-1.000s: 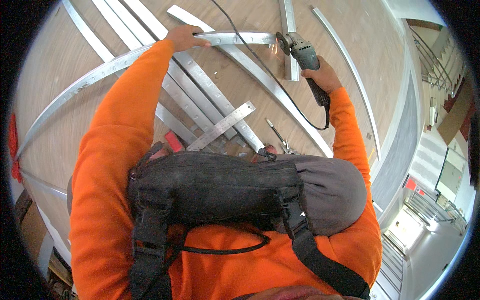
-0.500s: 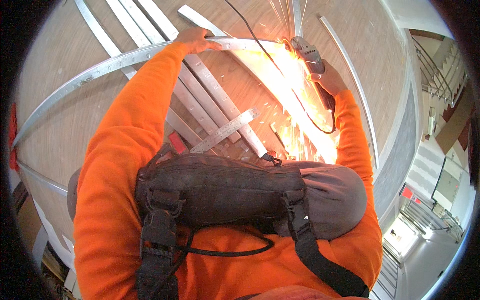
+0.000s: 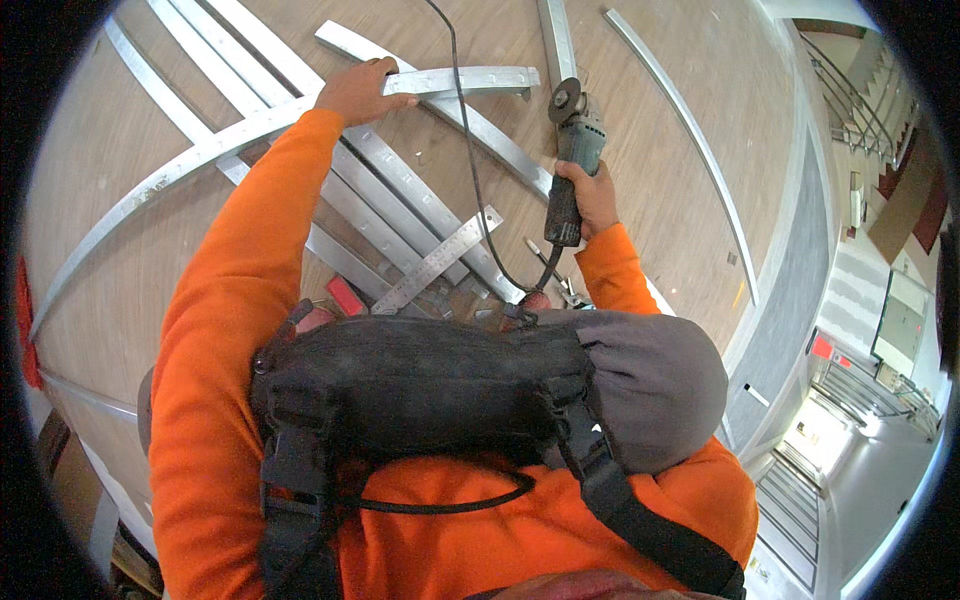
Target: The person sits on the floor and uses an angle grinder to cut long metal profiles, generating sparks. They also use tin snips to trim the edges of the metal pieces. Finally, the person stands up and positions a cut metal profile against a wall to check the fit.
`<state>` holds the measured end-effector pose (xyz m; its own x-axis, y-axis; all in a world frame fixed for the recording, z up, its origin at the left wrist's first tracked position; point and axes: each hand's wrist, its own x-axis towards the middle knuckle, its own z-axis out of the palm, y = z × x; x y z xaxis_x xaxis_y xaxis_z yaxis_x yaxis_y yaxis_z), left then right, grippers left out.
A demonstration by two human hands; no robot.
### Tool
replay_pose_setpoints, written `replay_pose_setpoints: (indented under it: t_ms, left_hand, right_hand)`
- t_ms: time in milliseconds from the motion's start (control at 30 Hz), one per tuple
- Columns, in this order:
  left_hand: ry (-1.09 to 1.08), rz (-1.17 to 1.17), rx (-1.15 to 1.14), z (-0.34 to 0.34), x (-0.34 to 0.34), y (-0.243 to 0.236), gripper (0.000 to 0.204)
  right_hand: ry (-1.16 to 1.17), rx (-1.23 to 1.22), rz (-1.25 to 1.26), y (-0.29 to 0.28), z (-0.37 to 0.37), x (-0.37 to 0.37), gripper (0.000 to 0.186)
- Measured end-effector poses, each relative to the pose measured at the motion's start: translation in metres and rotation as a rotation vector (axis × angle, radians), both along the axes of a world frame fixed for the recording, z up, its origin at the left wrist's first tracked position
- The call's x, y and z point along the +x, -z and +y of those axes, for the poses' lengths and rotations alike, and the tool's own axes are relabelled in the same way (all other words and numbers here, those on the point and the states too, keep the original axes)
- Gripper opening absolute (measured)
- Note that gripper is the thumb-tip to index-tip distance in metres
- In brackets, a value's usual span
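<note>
My left hand point(image 3: 355, 92) grips a curved galvanized metal channel point(image 3: 190, 150) near its right end, which has a small bent piece at the tip. My right hand point(image 3: 590, 190) holds a dark teal angle grinder point(image 3: 580, 140), disc up, just right of that tip and over a straight channel point(image 3: 555, 35). The grinder's black cord point(image 3: 468, 130) loops down across the channels. Below my left hand lie several straight channels point(image 3: 390, 180), with a steel ruler point(image 3: 435, 260) across them, a small red object point(image 3: 343, 296) and some tools point(image 3: 560, 280), partly hidden.
The channels lie on a light wood-look board point(image 3: 680, 200). A long strip point(image 3: 680, 100) lies at the right. A red bundle point(image 3: 28, 330) is at the far left edge. At the far right are a stairway with railing point(image 3: 865, 110) and a corridor.
The bright spray of sparks from half a second ago is gone. The grinder has moved down and left, off the curved channel's end. My left hand has shifted slightly left.
</note>
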<state>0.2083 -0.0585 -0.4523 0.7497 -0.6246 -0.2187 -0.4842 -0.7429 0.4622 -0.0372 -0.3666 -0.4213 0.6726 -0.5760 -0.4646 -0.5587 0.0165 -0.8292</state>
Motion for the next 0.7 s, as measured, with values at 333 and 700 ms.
replay_pose_setpoints:
  t_ms: [333, 700]
  left_hand:
    - [-0.052, -0.096, 0.003, -0.003, -0.003, 0.005, 0.072]
    - [-0.097, 0.053, -0.021, -0.005, -0.006, -0.013, 0.067]
  right_hand:
    - [-0.048, -0.027, -0.006, 0.000, 0.017, 0.020, 0.047]
    - [-0.024, 0.032, -0.047, -0.013, 0.023, 0.030, 0.043]
